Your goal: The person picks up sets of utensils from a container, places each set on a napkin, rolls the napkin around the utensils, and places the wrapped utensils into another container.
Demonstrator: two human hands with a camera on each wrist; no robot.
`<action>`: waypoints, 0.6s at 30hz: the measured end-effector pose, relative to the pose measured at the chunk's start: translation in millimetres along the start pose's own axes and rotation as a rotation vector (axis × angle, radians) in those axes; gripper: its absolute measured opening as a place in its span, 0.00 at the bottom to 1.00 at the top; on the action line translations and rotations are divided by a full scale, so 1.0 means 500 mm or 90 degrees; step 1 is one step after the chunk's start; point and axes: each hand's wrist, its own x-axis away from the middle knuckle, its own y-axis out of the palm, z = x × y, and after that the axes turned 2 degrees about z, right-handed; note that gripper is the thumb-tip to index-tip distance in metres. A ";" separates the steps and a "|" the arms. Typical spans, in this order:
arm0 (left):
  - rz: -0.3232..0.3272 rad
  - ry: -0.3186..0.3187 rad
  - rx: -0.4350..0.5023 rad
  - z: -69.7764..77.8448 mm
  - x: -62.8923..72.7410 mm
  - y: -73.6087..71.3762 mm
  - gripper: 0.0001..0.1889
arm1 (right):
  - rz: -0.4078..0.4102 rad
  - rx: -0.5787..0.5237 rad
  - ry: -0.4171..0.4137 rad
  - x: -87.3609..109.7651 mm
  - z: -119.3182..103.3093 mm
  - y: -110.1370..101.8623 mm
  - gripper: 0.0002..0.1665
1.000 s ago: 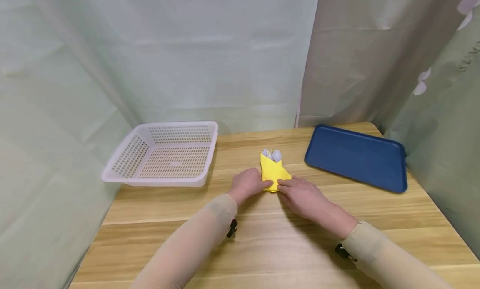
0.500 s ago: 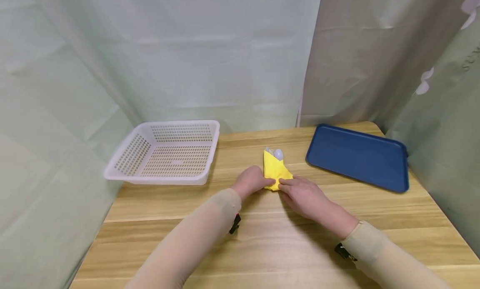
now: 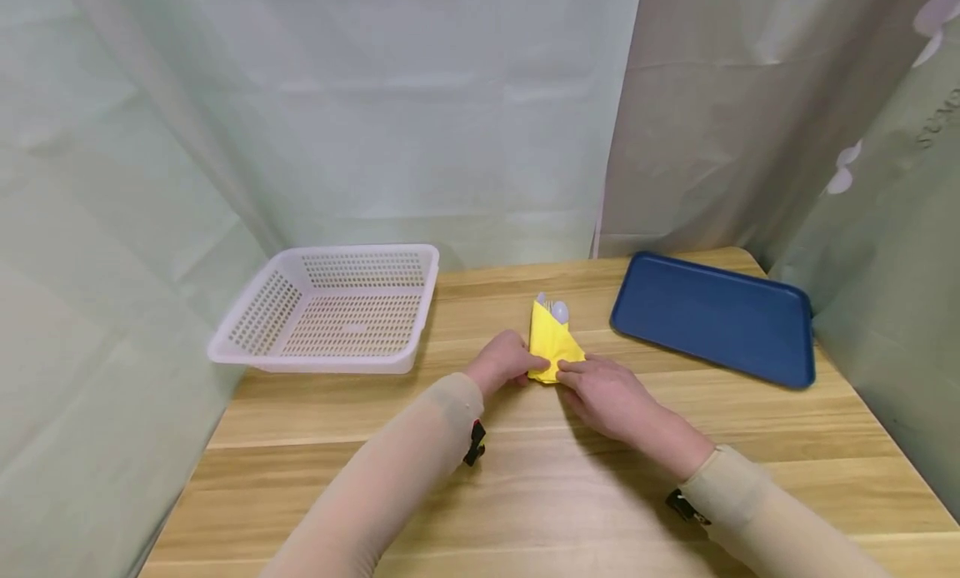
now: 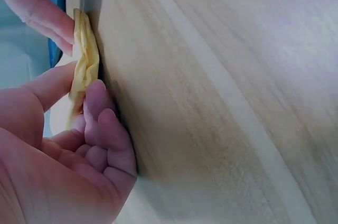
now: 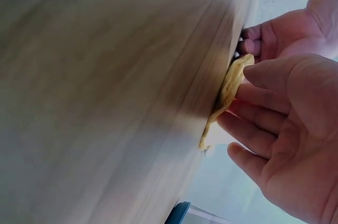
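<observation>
A folded yellow napkin point(image 3: 553, 345) lies on the wooden table, pointed at its upper left. Out of its top stick the ends of light-coloured cutlery: a spoon point(image 3: 559, 311), fork tines point(image 3: 549, 306) and a narrow tip at the left, perhaps a knife. My left hand point(image 3: 504, 363) pinches the napkin's lower left edge, thumb on top; in the left wrist view the other fingers point(image 4: 108, 129) curl at its side. My right hand point(image 3: 606, 395) rests its fairly straight fingers point(image 5: 253, 129) on the lower right part. The cutlery's lower ends are hidden inside the napkin.
At the back left stands a white plastic basket point(image 3: 408, 357) with perforated walls and nothing in it. A blue tray point(image 3: 716, 316) lies at the back right, close to the table's right edge. Pale curtains point(image 3: 390, 128) hang behind and beside the wooden table point(image 3: 525, 511).
The napkin's left edge and my left hand have shifted slightly right. More of the fork and the narrow tip is covered by the napkin. My right hand has stayed nearly in place.
</observation>
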 end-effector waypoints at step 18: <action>-0.043 -0.039 0.188 0.018 0.013 0.005 0.09 | 0.006 -0.007 0.039 0.000 -0.009 -0.002 0.16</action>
